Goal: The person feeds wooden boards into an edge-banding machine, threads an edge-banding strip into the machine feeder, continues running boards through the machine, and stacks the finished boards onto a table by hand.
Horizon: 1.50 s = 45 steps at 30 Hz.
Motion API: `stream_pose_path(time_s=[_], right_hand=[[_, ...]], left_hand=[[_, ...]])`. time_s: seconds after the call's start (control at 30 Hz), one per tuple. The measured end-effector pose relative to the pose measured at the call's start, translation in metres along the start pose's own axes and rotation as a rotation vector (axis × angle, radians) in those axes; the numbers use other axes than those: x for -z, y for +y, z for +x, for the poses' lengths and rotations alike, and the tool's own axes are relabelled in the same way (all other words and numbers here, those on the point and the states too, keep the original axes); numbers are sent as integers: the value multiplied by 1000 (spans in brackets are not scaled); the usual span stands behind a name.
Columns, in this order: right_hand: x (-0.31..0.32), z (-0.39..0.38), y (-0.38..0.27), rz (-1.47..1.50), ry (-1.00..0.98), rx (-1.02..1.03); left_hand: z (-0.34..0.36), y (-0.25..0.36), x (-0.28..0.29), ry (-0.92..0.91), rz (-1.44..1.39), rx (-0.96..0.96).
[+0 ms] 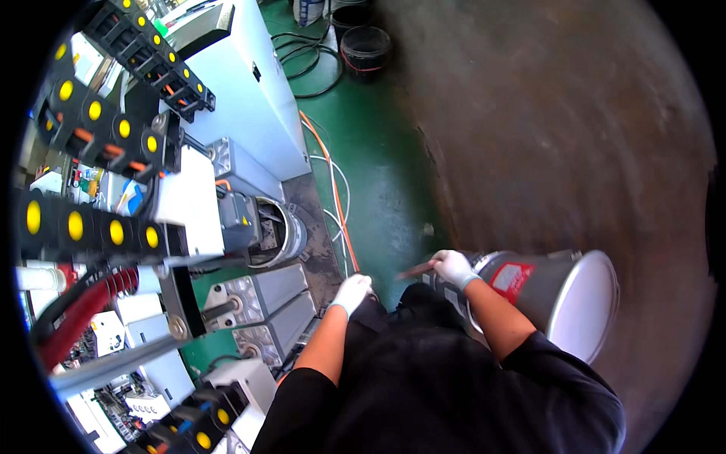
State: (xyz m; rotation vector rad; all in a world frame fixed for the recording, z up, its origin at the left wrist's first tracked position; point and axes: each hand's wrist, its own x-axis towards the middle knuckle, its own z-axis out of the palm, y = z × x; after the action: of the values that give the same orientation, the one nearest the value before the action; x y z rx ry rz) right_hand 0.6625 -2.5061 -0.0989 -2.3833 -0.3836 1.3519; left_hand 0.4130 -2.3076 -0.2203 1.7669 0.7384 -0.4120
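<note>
I had the right hand [454, 268] curled closed around the stick [415, 271] near the drum [552, 280], where a steady grip seemed best, but couldn't tell whether the curled left hand [352, 293] held anything.

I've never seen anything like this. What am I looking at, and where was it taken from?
There's no robot here: it's one picture from a wide fisheye camera on a person's head, looking down, so straight edges bend near the rim. The white-gloved right hand holds a thin reddish-brown strip. The white-gloved left hand looks curled; I can't tell whether it grips anything. On the green floor lies a thin orange cable. A grey cylindrical drum with a white round lid is at the right; black linked chains with yellow dots are at the left.
</note>
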Motion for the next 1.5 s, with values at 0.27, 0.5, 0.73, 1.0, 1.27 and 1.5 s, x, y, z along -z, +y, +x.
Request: stream_pose_path(time_s=[0.27, 0.5, 0.73, 1.0, 1.27, 1.5], right_hand=[[88, 181, 36, 928, 416, -318], [150, 338, -3, 197, 65, -11], [258, 432, -160, 154, -16, 1], [362, 583, -315, 345, 130, 64], [390, 727, -429, 412, 189, 128], [429, 859, -638, 759, 57, -99]], left_hand=[[136, 20, 144, 278, -184, 142], [165, -15, 211, 204, 421, -33], [262, 111, 316, 220, -46, 400], [498, 168, 483, -86, 382, 370], [727, 397, 731, 361, 259, -226], [783, 397, 844, 464, 94, -241]])
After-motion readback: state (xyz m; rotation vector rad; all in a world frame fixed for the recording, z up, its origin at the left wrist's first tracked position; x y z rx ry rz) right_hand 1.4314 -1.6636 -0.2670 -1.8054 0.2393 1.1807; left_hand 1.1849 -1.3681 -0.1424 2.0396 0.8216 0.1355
